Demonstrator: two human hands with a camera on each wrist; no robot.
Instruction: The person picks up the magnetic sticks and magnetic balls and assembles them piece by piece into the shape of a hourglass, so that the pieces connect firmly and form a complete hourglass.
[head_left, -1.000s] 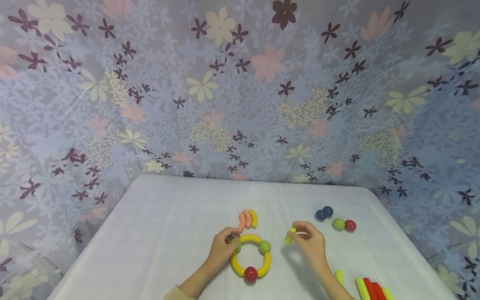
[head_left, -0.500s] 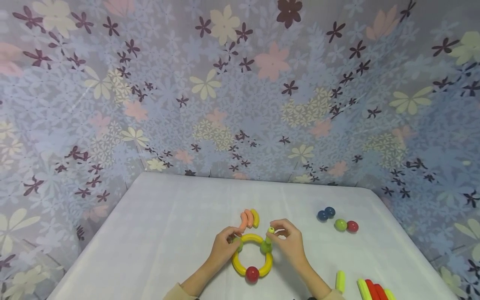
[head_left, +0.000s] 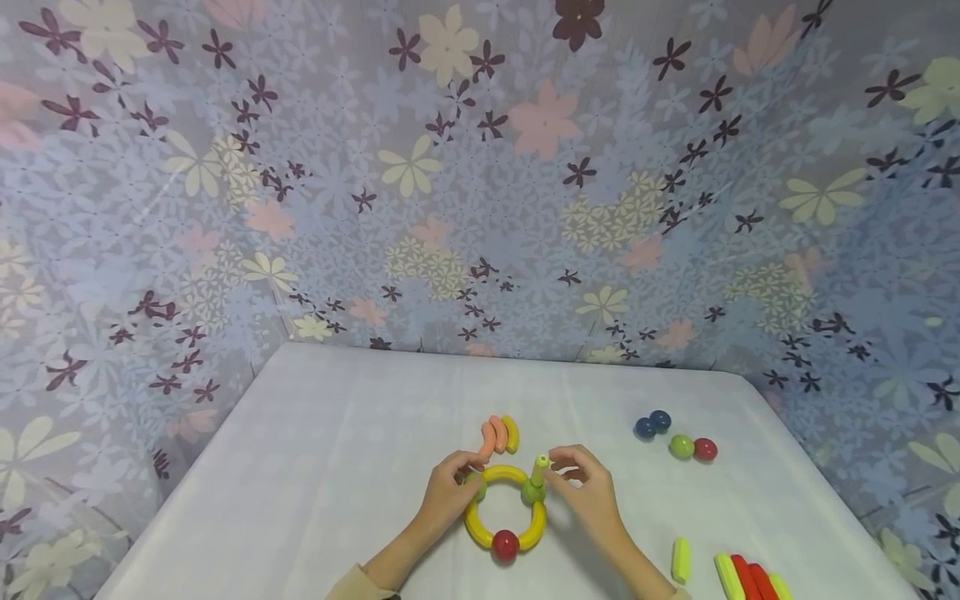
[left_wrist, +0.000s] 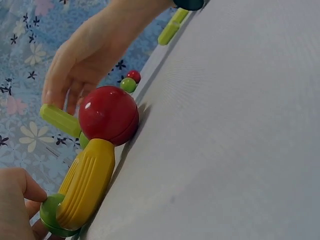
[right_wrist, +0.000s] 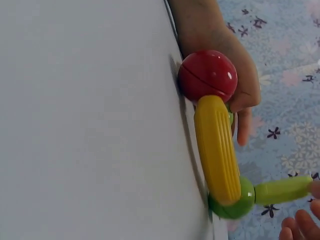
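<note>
On the white table, a ring [head_left: 532, 533] of curved yellow bars is joined by two green balls and a red ball [head_left: 506, 545]. My left hand [head_left: 452, 492] pinches the green ball [left_wrist: 52, 215] at the ring's far left. From the other green ball [head_left: 533, 492], at the far right, a lime-green stick [head_left: 540, 471] stands upright. My right hand [head_left: 588, 492] is just right of this stick, its fingers spread and loosely bent, with fingertips close by the stick's upper end.
Behind the ring lie two salmon curved bars [head_left: 493, 435] and a yellow one [head_left: 512, 435]. Dark blue balls [head_left: 652, 424], a green ball [head_left: 682, 447] and a red one [head_left: 705, 450] sit back right. A lime bar [head_left: 681, 560] and several red and lime bars [head_left: 746, 577] lie front right.
My right hand has brought the lime-green stick left onto the ring's right green ball, then parted its fingers from it. My left hand has stayed on its green ball.
</note>
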